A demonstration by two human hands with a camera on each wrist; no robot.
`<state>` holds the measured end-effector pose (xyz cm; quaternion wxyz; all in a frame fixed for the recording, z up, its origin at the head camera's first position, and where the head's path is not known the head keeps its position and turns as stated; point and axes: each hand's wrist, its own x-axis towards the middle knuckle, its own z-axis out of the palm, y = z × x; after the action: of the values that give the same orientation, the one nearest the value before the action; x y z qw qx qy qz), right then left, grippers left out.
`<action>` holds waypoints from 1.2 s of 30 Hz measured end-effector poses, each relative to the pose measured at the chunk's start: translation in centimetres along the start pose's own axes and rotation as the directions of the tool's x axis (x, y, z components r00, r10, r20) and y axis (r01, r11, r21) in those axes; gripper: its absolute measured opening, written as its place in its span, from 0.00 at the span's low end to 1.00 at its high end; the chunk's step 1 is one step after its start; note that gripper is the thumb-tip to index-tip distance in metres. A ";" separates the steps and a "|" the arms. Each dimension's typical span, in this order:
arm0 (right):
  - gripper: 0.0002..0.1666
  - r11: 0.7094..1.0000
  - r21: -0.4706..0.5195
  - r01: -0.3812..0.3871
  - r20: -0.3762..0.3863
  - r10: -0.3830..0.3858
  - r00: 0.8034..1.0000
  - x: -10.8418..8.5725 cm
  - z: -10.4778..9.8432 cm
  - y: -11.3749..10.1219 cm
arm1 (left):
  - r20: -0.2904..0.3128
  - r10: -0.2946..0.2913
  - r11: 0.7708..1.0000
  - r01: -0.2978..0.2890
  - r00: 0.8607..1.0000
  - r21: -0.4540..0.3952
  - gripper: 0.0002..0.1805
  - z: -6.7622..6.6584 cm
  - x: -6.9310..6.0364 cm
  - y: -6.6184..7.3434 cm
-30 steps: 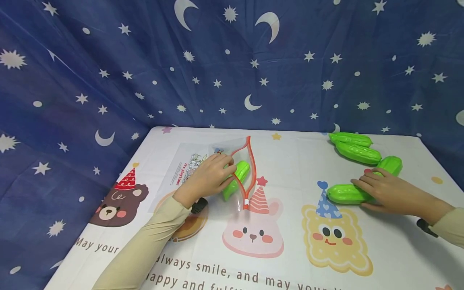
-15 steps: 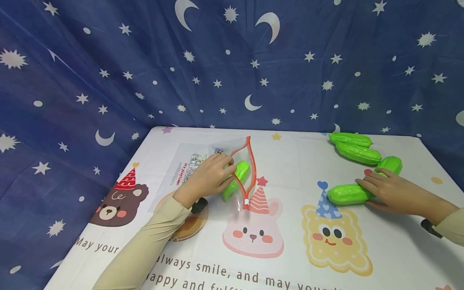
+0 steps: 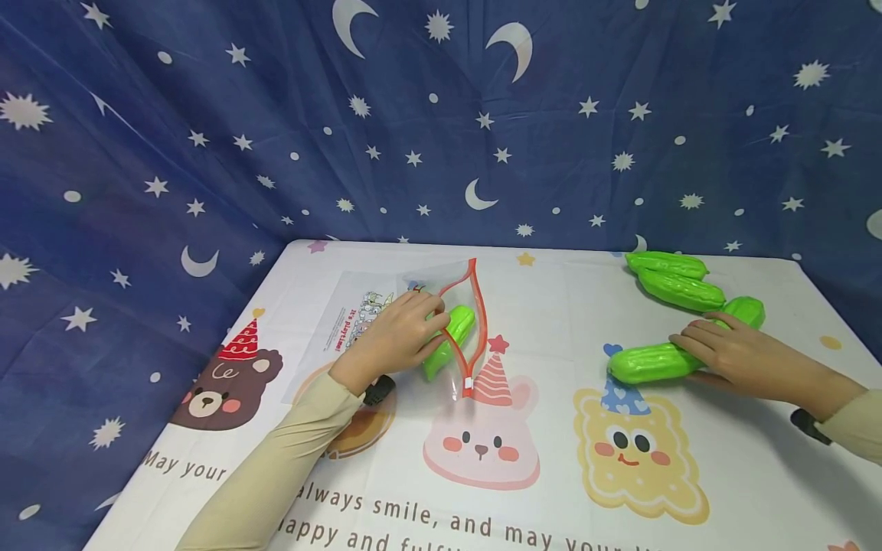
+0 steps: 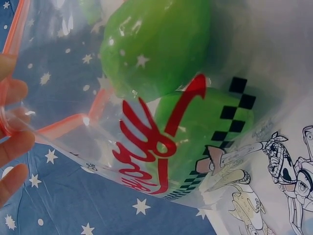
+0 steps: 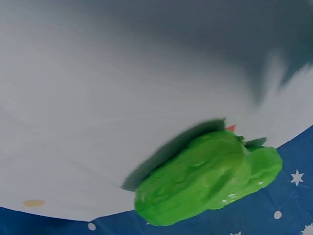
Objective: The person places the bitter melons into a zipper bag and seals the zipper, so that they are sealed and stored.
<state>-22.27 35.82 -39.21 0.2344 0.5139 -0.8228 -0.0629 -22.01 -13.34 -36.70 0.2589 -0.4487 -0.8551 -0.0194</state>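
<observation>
My left hand (image 3: 394, 335) holds up the near side of the mouth of a clear zip bag (image 3: 331, 321) with an orange-red zip edge. Inside lies a bumpy green bitter melon (image 3: 441, 356); the left wrist view shows two green shapes (image 4: 156, 44) behind the plastic. Over on the right, my right hand (image 3: 765, 360) grips one end of another bitter melon (image 3: 648, 363), which points left. Just beyond that hand is a further bitter melon (image 3: 743, 311), partly covered by the fingers. The right wrist view does not show the right hand.
Two more bitter melons (image 3: 678, 291) lie together at the back right of the table. A white cloth (image 3: 551, 306) printed with cartoon animals and lettering covers the table. Behind and to the left hangs a blue curtain (image 3: 413, 191) with stars and moons.
The right hand first shifts a little right along the bitter melon, then grips it, and the melon has moved slightly left and up. Left hand and bag stay still.
</observation>
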 end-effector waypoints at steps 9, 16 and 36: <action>0.40 1.000 0.012 0.011 -0.060 -0.010 0.998 1.6 -0.5 -0.2 | -0.009 0.001 1.000 -0.001 1.000 -0.003 0.08 -0.1 0.0 0.0; 0.40 0.999 0.020 0.029 -0.101 -0.027 0.995 3.2 -1.0 -0.6 | -0.002 -0.007 1.000 0.007 1.000 -0.006 0.08 -0.1 -0.1 0.1; 0.36 0.998 0.031 0.047 -0.221 -0.039 0.975 8.2 -0.2 -0.7 | 0.003 -0.001 1.000 0.001 1.000 -0.004 0.08 0.1 0.0 -0.1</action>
<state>-24.61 28.40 -36.65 0.3133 0.5397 -0.7814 0.0040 -22.10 -13.40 -36.77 0.2565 -0.4488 -0.8558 -0.0207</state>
